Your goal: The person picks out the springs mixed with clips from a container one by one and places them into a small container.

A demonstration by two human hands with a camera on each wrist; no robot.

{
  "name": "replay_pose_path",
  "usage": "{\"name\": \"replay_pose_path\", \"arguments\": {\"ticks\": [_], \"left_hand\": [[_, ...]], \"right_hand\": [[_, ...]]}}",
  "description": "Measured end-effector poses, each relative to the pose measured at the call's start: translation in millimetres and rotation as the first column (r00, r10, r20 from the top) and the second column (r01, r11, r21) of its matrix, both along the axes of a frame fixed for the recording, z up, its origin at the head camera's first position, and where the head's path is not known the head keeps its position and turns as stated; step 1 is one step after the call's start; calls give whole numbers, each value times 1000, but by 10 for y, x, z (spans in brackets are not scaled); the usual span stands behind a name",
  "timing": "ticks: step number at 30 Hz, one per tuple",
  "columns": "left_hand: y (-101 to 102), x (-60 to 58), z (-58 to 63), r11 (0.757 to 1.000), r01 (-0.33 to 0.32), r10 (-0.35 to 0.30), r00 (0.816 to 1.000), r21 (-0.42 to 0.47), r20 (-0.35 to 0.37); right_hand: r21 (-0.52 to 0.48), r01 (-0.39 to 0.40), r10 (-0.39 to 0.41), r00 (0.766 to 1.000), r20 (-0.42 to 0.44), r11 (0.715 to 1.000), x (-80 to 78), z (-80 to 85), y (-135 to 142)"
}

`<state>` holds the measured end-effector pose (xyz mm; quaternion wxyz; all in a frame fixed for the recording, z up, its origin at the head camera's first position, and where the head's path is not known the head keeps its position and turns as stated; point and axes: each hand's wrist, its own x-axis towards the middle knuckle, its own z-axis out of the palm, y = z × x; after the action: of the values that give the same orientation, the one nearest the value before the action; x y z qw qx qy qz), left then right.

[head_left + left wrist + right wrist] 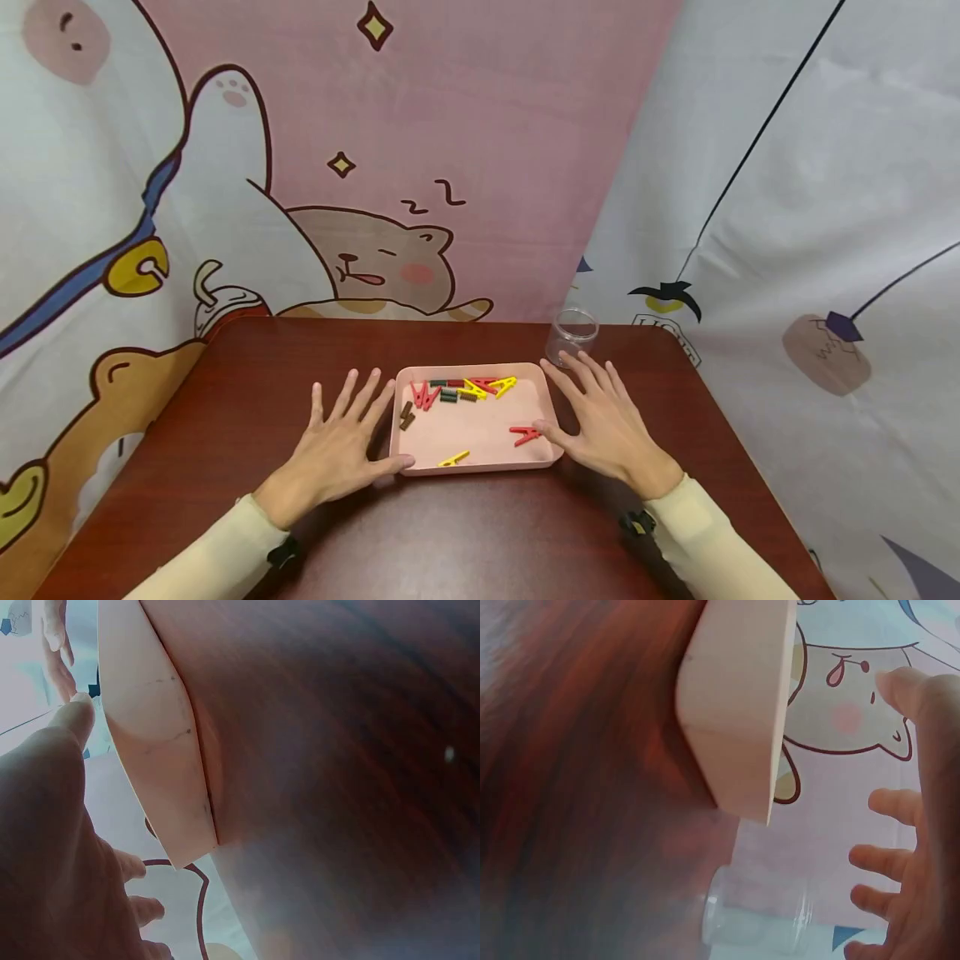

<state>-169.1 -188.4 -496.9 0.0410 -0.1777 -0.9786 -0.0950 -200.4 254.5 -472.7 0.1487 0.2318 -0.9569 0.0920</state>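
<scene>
A pink tray (465, 429) lies on the table between both hands. My left hand (333, 450) hovers at its left side, fingers spread, thumb over the near left corner. On the other side, my right hand (607, 425) is spread too, its thumb tip overlapping a red clip (522, 431) in the head view. More red clips (418, 395) and yellow clips (506, 386) lie along the tray's back, among small ribbed dark pieces (448, 397). Two brown pieces (407, 421) sit at the left, and a single yellow clip (453, 459) near the front wall. Neither hand holds anything.
Behind the right hand's fingertips stands a clear glass jar (573, 329), also low in the right wrist view. The dark reddish table (480, 533) reaches back to a printed cloth (525, 125) hanging behind it.
</scene>
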Motion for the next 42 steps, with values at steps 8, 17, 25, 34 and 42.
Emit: {"name": "replay_pose_path", "arguments": {"ticks": [8, 17, 25, 34, 42], "left_hand": [[24, -27, -30, 1000, 11, -12, 1000, 22, 29], [5, -94, -37, 999, 31, -32, 998, 21, 47], [-15, -106, -40, 998, 56, -58, 994, 32, 89], [19, -143, -9, 997, 71, -76, 991, 42, 110], [0, -159, 24, 995, 98, -100, 987, 23, 122]], "right_hand": [[-4, -62, 63, 998, 22, 998, -58, 100, -215], [42, -103, 102, 994, 46, 994, -163, 159, -502], [75, -135, 130, 990, 60, 988, -207, 178, -754], [107, -204, 201, 979, 45, 973, -301, 220, -997], [157, -250, 246, 968, 45, 956, -418, 255, -1235]]}}
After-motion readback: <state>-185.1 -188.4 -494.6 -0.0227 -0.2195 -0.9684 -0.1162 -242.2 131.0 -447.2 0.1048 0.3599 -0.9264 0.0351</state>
